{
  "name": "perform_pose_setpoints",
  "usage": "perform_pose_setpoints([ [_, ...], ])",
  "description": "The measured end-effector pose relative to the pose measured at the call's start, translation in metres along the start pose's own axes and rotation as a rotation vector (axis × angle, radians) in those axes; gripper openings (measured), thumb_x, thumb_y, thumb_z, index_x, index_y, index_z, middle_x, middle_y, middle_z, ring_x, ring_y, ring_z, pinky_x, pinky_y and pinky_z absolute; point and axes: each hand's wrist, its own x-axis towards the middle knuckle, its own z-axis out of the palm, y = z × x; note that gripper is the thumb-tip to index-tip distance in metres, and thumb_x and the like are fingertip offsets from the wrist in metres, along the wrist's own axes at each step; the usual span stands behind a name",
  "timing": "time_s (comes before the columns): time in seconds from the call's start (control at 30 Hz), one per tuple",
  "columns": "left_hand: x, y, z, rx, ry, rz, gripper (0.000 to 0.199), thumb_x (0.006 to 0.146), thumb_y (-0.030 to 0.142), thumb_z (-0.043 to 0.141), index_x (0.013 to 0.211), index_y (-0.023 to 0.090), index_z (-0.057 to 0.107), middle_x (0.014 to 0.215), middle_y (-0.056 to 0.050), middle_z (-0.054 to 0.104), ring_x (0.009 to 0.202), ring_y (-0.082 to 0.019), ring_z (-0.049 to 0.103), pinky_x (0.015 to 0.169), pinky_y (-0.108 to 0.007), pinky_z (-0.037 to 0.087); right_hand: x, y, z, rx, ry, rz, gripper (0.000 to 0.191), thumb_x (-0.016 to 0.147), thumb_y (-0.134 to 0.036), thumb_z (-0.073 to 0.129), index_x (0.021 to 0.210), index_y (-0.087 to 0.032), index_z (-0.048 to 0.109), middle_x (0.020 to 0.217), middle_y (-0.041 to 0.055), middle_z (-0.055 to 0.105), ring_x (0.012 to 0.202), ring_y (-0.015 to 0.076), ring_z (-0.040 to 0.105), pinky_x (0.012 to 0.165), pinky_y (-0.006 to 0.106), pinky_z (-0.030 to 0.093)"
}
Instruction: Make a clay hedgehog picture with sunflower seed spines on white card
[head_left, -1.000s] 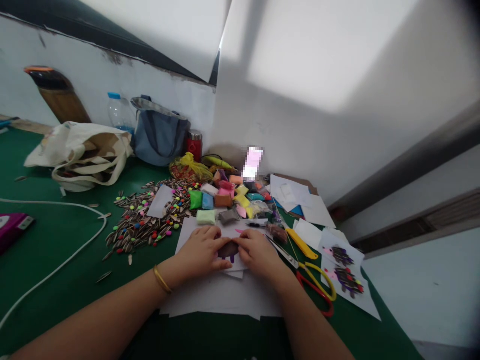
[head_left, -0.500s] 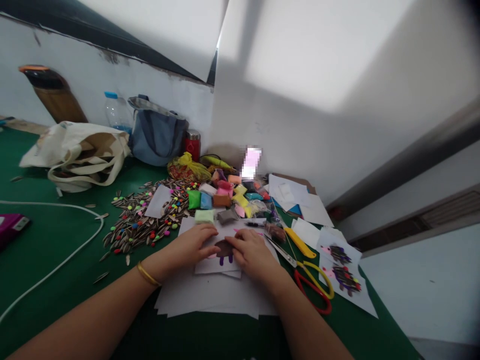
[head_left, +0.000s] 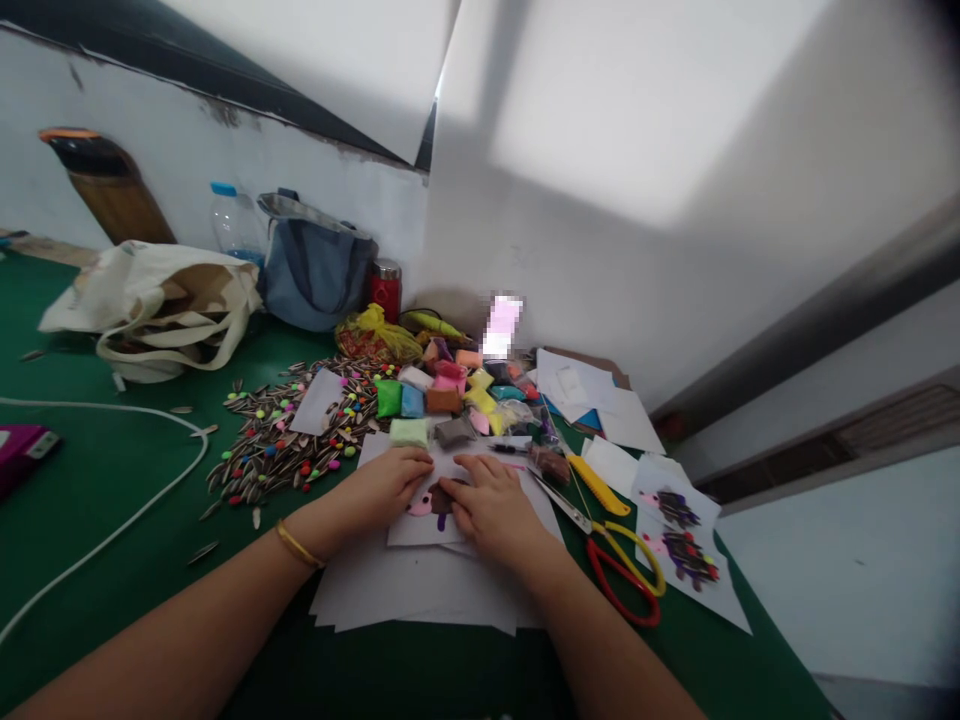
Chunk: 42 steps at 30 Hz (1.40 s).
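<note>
A small brown clay animal with a pink face and purple legs lies on white paper between my hands. My right hand rests over its right part, fingers apart, fingertips on the brown clay. At the left edge of the figure, my left hand lies on the paper, its fingers close together and its thumb by the pink face; whether it pinches anything is hidden. Packets of coloured clay lie beyond the hands. Sunflower seeds mixed with coloured balls are heaped to the left.
Scissors and a yellow cutter lie right of my right hand. Farther right is paper with two seed-covered hedgehogs. Bags, a red flask and a bottle stand at the back. A white cable curves at left.
My left hand has drawn back slightly from the figure, uncovering its pink face. The right hand has shifted a little left and now covers more of the brown body and one leg.
</note>
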Motion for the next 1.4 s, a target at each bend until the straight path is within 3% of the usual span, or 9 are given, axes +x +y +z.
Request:
perform_pose_setpoints([
  [0.5,0.000,0.005,-0.002,-0.025,0.017,-0.011,0.030,0.089,0.013,0.050,0.111,0.017,0.070,0.117,-0.011,0.068,0.110,-0.022,0.062,0.100,-0.037,0.050,0.001,-0.003,0.008,0.004,0.067,-0.030,0.039,0.090,-0.028,0.054,0.128,-0.033,0.061,0.153,0.0027,0.039,0.138,0.0280,0.032,0.111,0.049,0.026],
  [1.4,0.001,0.003,-0.001,-0.039,0.027,0.003,0.031,0.086,0.009,0.050,0.108,0.017,0.070,0.116,-0.011,0.069,0.108,-0.022,0.062,0.099,-0.037,0.050,0.004,-0.003,0.012,0.099,0.057,-0.026,0.041,0.088,-0.028,0.056,0.128,-0.034,0.063,0.155,0.0026,0.036,0.141,0.0267,0.029,0.113,0.047,0.025],
])
